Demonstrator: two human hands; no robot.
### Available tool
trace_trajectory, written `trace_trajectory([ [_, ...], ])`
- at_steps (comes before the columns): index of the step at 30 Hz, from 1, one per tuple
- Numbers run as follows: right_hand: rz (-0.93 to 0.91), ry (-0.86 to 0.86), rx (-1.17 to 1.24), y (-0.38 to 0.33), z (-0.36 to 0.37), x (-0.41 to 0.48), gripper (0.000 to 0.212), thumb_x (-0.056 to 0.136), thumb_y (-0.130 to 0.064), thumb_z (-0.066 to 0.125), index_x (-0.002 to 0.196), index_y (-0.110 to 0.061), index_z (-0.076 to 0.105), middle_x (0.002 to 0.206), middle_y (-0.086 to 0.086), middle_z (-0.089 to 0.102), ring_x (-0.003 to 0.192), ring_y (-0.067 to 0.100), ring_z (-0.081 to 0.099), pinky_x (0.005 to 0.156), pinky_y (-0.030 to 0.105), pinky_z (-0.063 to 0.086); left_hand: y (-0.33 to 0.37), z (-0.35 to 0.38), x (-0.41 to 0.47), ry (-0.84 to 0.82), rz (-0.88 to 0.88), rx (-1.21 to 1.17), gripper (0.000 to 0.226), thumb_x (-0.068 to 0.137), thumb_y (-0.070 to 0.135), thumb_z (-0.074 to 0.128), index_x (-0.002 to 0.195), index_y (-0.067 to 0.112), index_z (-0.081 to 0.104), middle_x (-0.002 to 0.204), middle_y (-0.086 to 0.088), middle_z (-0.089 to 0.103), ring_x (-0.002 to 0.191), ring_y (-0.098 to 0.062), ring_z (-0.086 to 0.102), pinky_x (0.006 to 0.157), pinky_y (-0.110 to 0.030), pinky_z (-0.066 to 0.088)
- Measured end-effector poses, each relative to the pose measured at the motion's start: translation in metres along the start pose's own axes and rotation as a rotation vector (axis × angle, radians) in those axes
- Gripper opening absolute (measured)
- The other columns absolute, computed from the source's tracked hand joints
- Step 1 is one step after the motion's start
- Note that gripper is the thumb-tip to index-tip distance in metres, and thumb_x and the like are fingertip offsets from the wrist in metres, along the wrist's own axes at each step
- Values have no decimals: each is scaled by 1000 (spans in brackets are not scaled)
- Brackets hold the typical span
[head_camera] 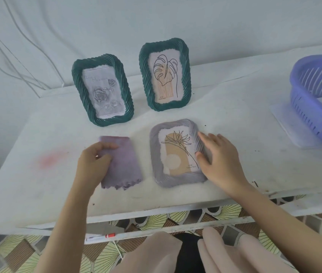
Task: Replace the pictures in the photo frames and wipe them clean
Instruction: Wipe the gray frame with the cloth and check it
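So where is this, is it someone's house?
Probably a home, not a shop or workshop: a worn white table against a plain wall, patterned floor tiles below, and a purple plastic basket like kitchens have.

White table (38,184) with a pink smudge (50,159) at left. Lavender slotted plastic basket (304,109) at far right, on a white sheet (292,129). White cables (18,62) along the wall (156,16). Red-and-white marker (101,237) on the rail under the table. Fan-patterned floor tiles (8,253).
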State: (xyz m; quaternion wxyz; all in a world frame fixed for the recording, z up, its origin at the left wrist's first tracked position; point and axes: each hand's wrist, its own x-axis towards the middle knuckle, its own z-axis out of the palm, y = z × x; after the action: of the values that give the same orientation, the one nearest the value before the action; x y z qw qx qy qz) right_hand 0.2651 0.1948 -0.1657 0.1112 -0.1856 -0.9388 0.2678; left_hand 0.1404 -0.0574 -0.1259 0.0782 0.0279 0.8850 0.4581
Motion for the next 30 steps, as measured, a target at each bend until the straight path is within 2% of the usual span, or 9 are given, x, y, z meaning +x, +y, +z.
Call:
trace_trajectory([
  [4, 13, -21, 44, -1, 2, 0, 55, 89, -31, 48, 141, -17, 36, 139, 9, 47, 134, 31, 35, 111, 51, 24, -10, 11, -11, 185, 240, 452, 41, 78, 15, 43, 113, 20, 64, 137, -24, 42, 127, -38, 36, 105, -43, 28],
  [7, 14, 22, 122, -5, -2, -2, 55, 89, -24, 53, 140, -14, 37, 137, 7, 49, 131, 28, 38, 112, 50, 23, -3, 28, -22, 79, 506, 543, 57, 76, 55, 44, 121, 24, 57, 138, -11, 48, 134, -32, 32, 111, -47, 13],
  [10, 40, 41, 188, -8, -6, -3, 57, 88, -19, 57, 141, -13, 36, 139, 4, 47, 132, 21, 37, 115, 41, 17, 5, 47, -31, -171, 545, 582, 86, 65, 78, 37, 139, 34, 34, 148, 1, 34, 143, -16, 7, 113, -39, -12],
  [13, 53, 46, 267, -10, -6, -4, 57, 87, -13, 58, 140, -16, 36, 137, 0, 50, 127, 14, 40, 113, 40, 22, 6, 58, -33, -347, 494, 506, 98, 62, 76, 51, 144, 36, 16, 155, 5, 16, 135, 1, -13, 109, -30, -21],
  [18, 166, 33, 557, -15, -13, 2, 63, 81, 0, 59, 135, -26, 40, 122, -6, 54, 113, 8, 51, 93, 23, 38, 8, 61, -31, -377, 438, 311, 94, 63, 53, 72, 141, 39, 22, 153, 7, 21, 135, 6, -10, 109, -29, -21],
  [23, 329, -49, 898, -16, -21, 8, 74, 75, 14, 52, 132, -32, 40, 105, 1, 64, 85, 12, 64, 68, 23, 51, 16, 60, -34, -445, 390, 72, 87, 63, 27, 78, 131, 50, 29, 151, 11, 25, 140, 4, 0, 117, -37, -8],
  [26, 354, -104, 1052, -17, -26, 8, 77, 75, 20, 47, 130, -33, 40, 98, 12, 69, 80, 22, 64, 74, 37, 53, 23, 61, -36, -442, 348, -38, 88, 69, 5, 76, 132, 49, 33, 154, 6, 16, 140, 4, 3, 116, -30, 9],
  [28, 326, -109, 1092, -17, -28, 7, 78, 75, 22, 45, 128, -36, 40, 96, 13, 69, 80, 24, 63, 75, 41, 52, 27, 61, -35, -512, 303, -273, 81, 73, -3, 70, 134, 42, 38, 152, 0, 26, 139, -7, 23, 112, -32, 27],
  [30, 285, -99, 1083, -14, -29, 6, 79, 75, 22, 45, 126, -38, 40, 93, 11, 68, 79, 23, 59, 71, 36, 51, 29, 60, -33, -533, 271, -510, 72, 73, -6, 61, 132, 32, 44, 137, -1, 48, 115, -18, 56, 94, -34, 48],
])
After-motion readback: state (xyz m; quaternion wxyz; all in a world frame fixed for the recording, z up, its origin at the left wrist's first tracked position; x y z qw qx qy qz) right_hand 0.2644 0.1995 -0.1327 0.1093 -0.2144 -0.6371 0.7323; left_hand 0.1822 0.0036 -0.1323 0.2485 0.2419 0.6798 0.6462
